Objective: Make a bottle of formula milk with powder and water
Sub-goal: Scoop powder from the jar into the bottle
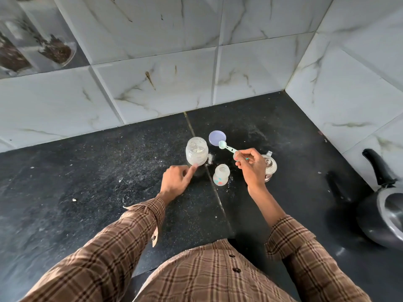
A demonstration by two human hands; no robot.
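Plaid sleeves (139, 232) frame our reach over the dark stone counter (87, 182). Our left hand (176, 182) lies mostly relaxed, one straight finger touching the base of the open powder jar (196, 151); a careless push could tip or slide it, we judge. The small baby bottle (221, 174) stands uncapped between our hands, its mouth narrow. Our right hand (250, 165) pinches the handle of the pale scoop (226, 147), whose bowl hangs beyond the bottle, near the lilac lid (216, 137) (some powder already dusts the counter by the jar). Any wobble on the way could spill more. A glass jug (270, 165) sits half hidden behind that hand, easy to knock.
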